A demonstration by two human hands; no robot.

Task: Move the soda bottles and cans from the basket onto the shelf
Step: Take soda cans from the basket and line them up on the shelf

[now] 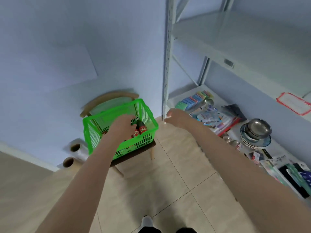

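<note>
A green plastic basket (pixel 152 131) stands on a wooden chair (pixel 107 98) by the wall. Inside lie dark soda bottles (pixel 142 127) with red labels, partly hidden. My left hand (pixel 122 126) is down in the basket, its fingers curled around one of the bottles. My right hand (pixel 175 116) hovers in the air between the basket and the white metal shelf (pixel 235 47), fingers loosely curled and holding nothing. The upper shelf board is bare.
The lower shelf board (pixel 183 94) carries packs of sponges (pixel 195 100), plastic packets (pixel 212 117), stacked bowls (pixel 255 133) and other goods. A shelf post (pixel 166 64) stands just behind my right hand. Two film rolls (pixel 74 153) lie on the floor by the wall.
</note>
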